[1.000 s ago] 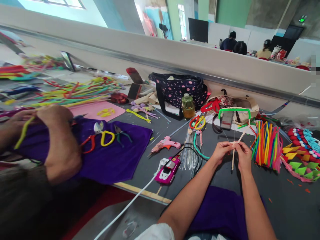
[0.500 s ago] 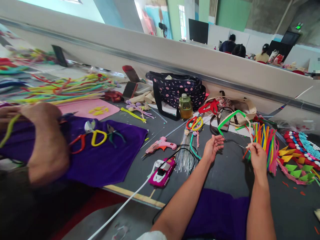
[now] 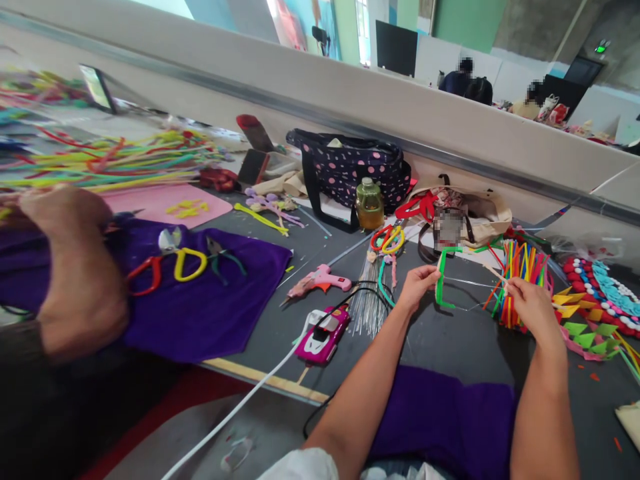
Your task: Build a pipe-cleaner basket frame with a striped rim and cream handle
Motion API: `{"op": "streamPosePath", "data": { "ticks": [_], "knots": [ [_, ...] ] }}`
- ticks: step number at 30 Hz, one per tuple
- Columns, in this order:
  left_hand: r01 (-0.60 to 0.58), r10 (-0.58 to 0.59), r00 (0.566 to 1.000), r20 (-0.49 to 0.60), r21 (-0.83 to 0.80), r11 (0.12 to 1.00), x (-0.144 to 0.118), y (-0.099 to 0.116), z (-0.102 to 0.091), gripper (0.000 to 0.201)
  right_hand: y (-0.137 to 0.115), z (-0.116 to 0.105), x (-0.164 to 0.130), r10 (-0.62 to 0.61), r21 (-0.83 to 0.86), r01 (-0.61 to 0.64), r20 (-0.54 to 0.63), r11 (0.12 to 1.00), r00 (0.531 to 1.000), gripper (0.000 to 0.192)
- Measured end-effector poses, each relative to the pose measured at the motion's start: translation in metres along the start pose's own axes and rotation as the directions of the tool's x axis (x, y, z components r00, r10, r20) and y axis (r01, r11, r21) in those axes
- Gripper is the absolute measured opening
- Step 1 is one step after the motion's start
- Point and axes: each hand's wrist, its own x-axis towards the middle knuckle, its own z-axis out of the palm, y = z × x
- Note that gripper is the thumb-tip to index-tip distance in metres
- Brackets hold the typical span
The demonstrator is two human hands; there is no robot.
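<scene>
My left hand (image 3: 419, 283) pinches the bent green pipe cleaner (image 3: 441, 280) at its left side, just above the dark table (image 3: 450, 340). My right hand (image 3: 531, 308) grips the beige end of the same piece, where thin wires run across to the green loop. Right behind my right hand lies a bundle of colourful pipe cleaners (image 3: 520, 277). A purple cloth (image 3: 445, 420) lies on the table between my forearms.
A co-worker's arm (image 3: 75, 267) rests on a second purple cloth (image 3: 210, 293) with scissors (image 3: 175, 263) and pliers. A pink glue gun (image 3: 320, 280), a pink car-shaped device (image 3: 323, 333), an oil bottle (image 3: 370, 205), a polka-dot bag (image 3: 355, 170) and felt shapes (image 3: 595, 313) crowd the table.
My hands held the piece upright close together, then spread apart. The green loop has swung down to lie sideways between them, and my left hand has taken hold of it.
</scene>
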Motion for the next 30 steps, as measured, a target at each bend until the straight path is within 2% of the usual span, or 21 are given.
{"op": "streamPosePath", "data": {
  "ticks": [3, 5, 7, 9, 11, 12, 13, 15, 16, 17, 19, 22, 24, 30],
  "knots": [
    [0.043, -0.043, 0.999, 0.019, 0.021, 0.999, 0.001, -0.003, -0.001, 0.039, -0.006, 0.002, 0.003, -0.037, -0.126, 0.018, -0.156, 0.992, 0.987, 0.023],
    [0.06, -0.06, 0.998, -0.016, -0.008, 0.998, 0.002, -0.005, -0.001, 0.038, -0.009, 0.003, 0.003, -0.036, -0.142, -0.01, -0.319, 0.99, 0.947, 0.024],
    [0.073, -0.078, 0.995, -0.069, -0.066, 0.995, 0.003, -0.007, 0.001, 0.038, -0.011, 0.007, 0.0, 0.041, -0.027, -0.061, -0.485, 0.998, 0.874, 0.03],
    [0.086, -0.1, 0.99, -0.102, -0.137, 0.987, 0.004, -0.008, 0.002, 0.038, -0.013, 0.015, -0.005, 0.206, 0.19, -0.116, -0.569, 0.975, 0.796, 0.035],
    [0.093, -0.119, 0.986, -0.119, -0.202, 0.975, 0.004, -0.011, 0.004, 0.039, -0.016, 0.028, -0.01, 0.386, 0.422, -0.167, -0.51, 0.891, 0.769, 0.039],
    [0.095, -0.126, 0.984, -0.126, -0.229, 0.969, 0.005, -0.012, 0.004, 0.039, -0.018, 0.036, -0.012, 0.451, 0.528, -0.189, -0.426, 0.828, 0.784, 0.04],
    [0.097, -0.135, 0.981, -0.136, -0.253, 0.963, 0.004, -0.014, 0.005, 0.039, -0.022, 0.045, -0.013, 0.48, 0.638, -0.193, -0.311, 0.745, 0.82, 0.042],
    [0.102, -0.155, 0.975, -0.161, -0.298, 0.949, 0.004, -0.017, 0.008, 0.038, -0.031, 0.062, -0.014, 0.474, 0.812, -0.22, -0.079, 0.541, 0.877, 0.044],
    [0.104, -0.166, 0.971, -0.173, -0.32, 0.942, 0.003, -0.019, 0.01, 0.037, -0.036, 0.07, -0.015, 0.463, 0.861, -0.252, 0.022, 0.442, 0.886, 0.045],
    [0.101, -0.173, 0.967, -0.186, -0.342, 0.934, 0.003, -0.021, 0.012, 0.036, -0.043, 0.077, -0.015, 0.434, 0.886, -0.285, 0.107, 0.367, 0.894, 0.046],
    [0.083, -0.166, 0.966, -0.196, -0.374, 0.924, 0.0, -0.024, 0.016, 0.035, -0.057, 0.086, -0.015, 0.37, 0.899, -0.33, 0.214, 0.287, 0.904, 0.047],
    [0.06, -0.144, 0.973, -0.181, -0.406, 0.912, -0.004, -0.027, 0.023, 0.034, -0.076, 0.092, -0.015, 0.314, 0.91, -0.353, 0.277, 0.217, 0.908, 0.045],
    [0.069, -0.147, 0.976, -0.161, -0.413, 0.908, -0.006, -0.027, 0.026, 0.034, -0.083, 0.093, -0.016, 0.327, 0.923, -0.343, 0.274, 0.173, 0.904, 0.042],
    [0.143, -0.208, 0.969, -0.132, -0.387, 0.911, -0.006, -0.02, 0.026, 0.032, -0.073, 0.092, -0.016, 0.372, 0.936, -0.333, 0.271, 0.112, 0.888, 0.034]
  ]
}}
